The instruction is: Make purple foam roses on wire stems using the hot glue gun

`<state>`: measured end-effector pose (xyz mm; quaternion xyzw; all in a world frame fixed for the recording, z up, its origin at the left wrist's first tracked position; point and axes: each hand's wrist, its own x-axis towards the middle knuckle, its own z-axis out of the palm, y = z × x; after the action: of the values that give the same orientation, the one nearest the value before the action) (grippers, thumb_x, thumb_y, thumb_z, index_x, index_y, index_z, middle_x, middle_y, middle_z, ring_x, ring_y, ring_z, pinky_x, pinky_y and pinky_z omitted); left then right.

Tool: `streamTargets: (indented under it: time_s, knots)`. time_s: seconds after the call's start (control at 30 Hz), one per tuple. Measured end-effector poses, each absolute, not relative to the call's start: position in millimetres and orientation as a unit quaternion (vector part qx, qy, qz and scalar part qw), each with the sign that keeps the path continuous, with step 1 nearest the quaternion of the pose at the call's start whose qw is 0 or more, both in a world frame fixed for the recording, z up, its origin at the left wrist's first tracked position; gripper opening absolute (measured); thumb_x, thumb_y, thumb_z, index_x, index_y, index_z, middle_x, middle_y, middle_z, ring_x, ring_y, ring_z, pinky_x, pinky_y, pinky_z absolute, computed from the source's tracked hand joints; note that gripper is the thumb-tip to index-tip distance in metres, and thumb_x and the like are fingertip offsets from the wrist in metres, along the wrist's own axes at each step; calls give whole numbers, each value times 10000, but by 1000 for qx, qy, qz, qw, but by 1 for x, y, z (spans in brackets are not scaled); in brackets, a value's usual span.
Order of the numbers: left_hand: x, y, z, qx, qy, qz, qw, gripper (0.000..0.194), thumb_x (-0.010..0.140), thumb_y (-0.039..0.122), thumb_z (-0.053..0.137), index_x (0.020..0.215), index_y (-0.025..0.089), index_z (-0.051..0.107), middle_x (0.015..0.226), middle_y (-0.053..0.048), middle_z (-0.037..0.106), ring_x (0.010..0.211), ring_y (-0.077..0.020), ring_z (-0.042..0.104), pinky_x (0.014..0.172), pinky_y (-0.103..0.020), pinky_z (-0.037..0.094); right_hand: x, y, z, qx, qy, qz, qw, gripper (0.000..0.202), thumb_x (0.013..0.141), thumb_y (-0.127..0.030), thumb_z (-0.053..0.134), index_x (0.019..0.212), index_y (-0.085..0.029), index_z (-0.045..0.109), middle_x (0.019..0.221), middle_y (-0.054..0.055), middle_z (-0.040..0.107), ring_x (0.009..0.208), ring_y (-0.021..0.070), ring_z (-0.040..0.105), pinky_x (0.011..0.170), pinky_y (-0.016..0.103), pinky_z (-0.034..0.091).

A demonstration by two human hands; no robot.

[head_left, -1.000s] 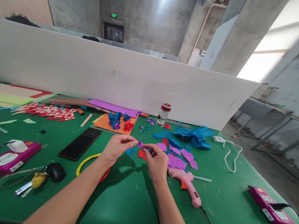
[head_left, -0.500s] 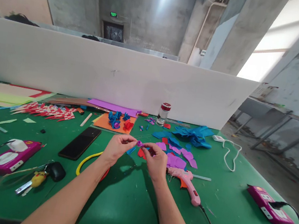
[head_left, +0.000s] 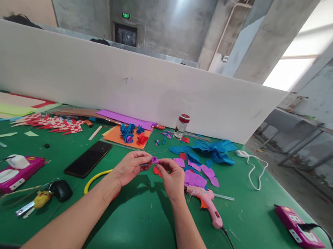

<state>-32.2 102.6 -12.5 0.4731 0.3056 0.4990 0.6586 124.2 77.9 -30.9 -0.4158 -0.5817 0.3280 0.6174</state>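
Between my two hands is a small rolled purple paper flower (head_left: 155, 160), raised over the green table. My left hand (head_left: 132, 168) pinches it from the left, while the fingertips of my right hand (head_left: 172, 177) close on its right side. Just right of my right hand lie loose purple paper petals (head_left: 195, 179) with some red pieces. A pink glue gun (head_left: 209, 203) rests nearer to me, by my right wrist. Finished-looking blue flowers (head_left: 127, 131) and a red flower (head_left: 142, 138) sit on an orange sheet (head_left: 114, 135) beyond my left hand.
A red-lidded glass jar (head_left: 181, 127) stands before the white partition (head_left: 123, 79). Blue crepe paper (head_left: 217, 149) is heaped at right. A phone (head_left: 89, 158), a yellow-handled tool (head_left: 94, 180), keys (head_left: 42, 197) and a magenta power strip (head_left: 13, 174) lie at left; another power strip (head_left: 298, 227) lies far right.
The purple flower has turned a little between my fingers, and its rolled top shows more. Both hands stay in nearly the same place.
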Motion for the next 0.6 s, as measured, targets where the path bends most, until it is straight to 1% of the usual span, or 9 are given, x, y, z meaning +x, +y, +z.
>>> streamTargets:
  time_s: [0.1, 0.3, 0.47, 0.6]
  knots:
    - [-33, 102, -12, 474, 301, 488, 668, 178, 648, 267, 786, 724, 124, 713, 660, -22, 655, 614, -110, 562, 630, -247, 427, 124, 79, -32, -411, -581, 338, 616, 121, 732, -304, 680, 779, -193, 685, 719, 19, 702, 627, 160, 623, 602, 269, 504]
    - [-32, 101, -11, 483, 300, 503, 651, 186, 725, 303, 735, 746, 121, 705, 700, -41, 653, 635, -120, 556, 633, -249, 434, 124, 79, -33, -417, -565, 332, 630, 117, 730, -288, 680, 787, -187, 668, 714, 14, 691, 614, 151, 615, 586, 257, 494]
    - [-30, 100, -10, 516, 324, 511, 607, 164, 681, 270, 768, 761, 139, 711, 685, -29, 647, 632, -118, 547, 623, -238, 420, 125, 79, -33, -433, -572, 310, 624, 104, 734, -284, 669, 783, -192, 665, 697, 12, 687, 592, 149, 614, 562, 252, 488]
    - [-29, 99, -9, 533, 340, 509, 584, 159, 659, 280, 773, 723, 150, 710, 645, -16, 633, 611, -120, 537, 595, -237, 405, 125, 79, -32, -434, -574, 303, 625, 108, 730, -297, 671, 776, -199, 667, 688, 9, 687, 582, 152, 614, 555, 256, 490]
